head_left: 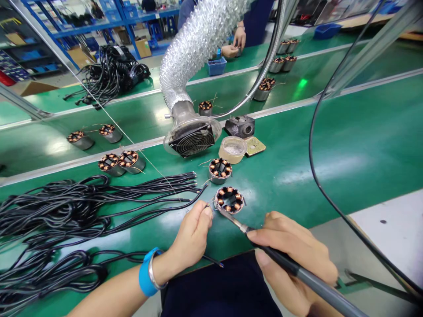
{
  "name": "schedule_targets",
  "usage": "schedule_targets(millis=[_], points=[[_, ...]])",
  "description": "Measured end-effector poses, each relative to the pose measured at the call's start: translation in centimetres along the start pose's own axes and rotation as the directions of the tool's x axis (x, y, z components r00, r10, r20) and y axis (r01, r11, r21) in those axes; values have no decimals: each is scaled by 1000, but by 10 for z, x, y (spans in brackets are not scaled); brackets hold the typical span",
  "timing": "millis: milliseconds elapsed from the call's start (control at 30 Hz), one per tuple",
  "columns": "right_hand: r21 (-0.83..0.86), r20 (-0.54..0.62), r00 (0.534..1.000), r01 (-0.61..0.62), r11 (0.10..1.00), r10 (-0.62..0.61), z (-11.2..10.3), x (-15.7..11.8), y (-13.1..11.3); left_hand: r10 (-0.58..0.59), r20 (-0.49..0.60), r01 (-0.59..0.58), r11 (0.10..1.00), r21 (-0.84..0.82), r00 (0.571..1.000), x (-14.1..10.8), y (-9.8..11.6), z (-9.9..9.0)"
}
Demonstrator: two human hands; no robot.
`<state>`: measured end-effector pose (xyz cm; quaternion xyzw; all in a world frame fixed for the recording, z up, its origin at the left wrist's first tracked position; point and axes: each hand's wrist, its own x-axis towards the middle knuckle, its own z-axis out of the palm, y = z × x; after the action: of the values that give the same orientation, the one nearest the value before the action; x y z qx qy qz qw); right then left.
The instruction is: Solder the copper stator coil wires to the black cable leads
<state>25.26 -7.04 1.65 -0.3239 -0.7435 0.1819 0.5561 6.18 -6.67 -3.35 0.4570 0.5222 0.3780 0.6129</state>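
Observation:
My right hand (294, 255) grips the dark handle of a soldering iron (280, 257). Its metal tip meets the lower left rim of a motor stator (229, 200) with copper coils, which lies on the green bench. At the stator's left side, my left hand (193, 226) pinches thin wires (213, 204); their exact joint is too small to make out. Just behind stands a second stator (220, 170) with loose wire ends. Black cables (158, 187) with stripped ends lie to the left of my left hand. A thin strand slants down from the upper left toward that hand.
A fume duct (185, 66) with a fan grille hangs over the bench. Behind the stators are a round tub (232, 149), a yellow sponge (255, 146) and a dark block (240, 127). A black cord (312, 145) hangs at right. Another person's hands (236, 44) work across the bench.

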Motion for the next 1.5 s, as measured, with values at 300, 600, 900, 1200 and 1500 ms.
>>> schedule_targets(millis=[300,600,900,1200,1500], points=[[22,-25,999,27,999,-27,1,0,3,4,59,2,995,-100,998,1,5,-1],[-114,34,999,11,993,-8,25,5,38,56,114,-46,995,-84,992,5,21,-11],[19,42,986,158,987,-159,40,4,52,219,110,-244,903,352,969,15,30,-27],[10,64,974,217,976,-217,43,-2,58,254,20,-244,901,359,967,20,16,-26],[9,42,976,214,977,-214,43,3,57,200,23,-198,935,294,980,17,18,-27]])
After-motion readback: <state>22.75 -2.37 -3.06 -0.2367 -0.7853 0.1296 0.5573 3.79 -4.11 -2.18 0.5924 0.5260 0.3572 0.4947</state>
